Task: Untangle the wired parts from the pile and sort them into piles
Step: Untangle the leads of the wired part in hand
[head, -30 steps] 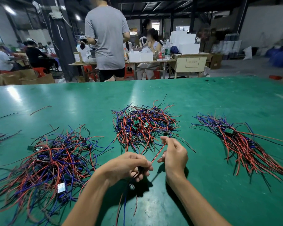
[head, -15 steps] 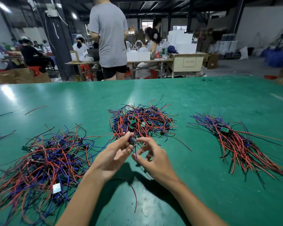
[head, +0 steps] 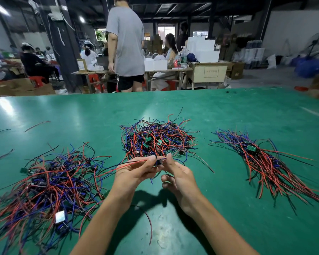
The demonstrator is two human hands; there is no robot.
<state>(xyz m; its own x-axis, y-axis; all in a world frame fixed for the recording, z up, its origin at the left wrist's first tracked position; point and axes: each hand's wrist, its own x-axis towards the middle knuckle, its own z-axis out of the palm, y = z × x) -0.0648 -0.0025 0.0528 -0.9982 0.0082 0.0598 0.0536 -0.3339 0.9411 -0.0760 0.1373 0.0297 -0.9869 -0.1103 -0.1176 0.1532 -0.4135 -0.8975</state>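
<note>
I count three heaps of thin red, blue and black insulated wire on the glossy green table (head: 228, 111): a loose tangled pile (head: 44, 186) at left, a tighter tangled pile (head: 157, 140) at centre with several small green circuit boards, and a sorted pile (head: 269, 162) at right, its strands combed diagonally toward the near right. My left hand (head: 136, 172) and right hand (head: 180, 177) pinch one small dark wired part (head: 158, 162) between them, just before the centre pile; its red lead runs leftward, roughly horizontal. One stray wire (head: 147, 223) lies between my forearms.
</note>
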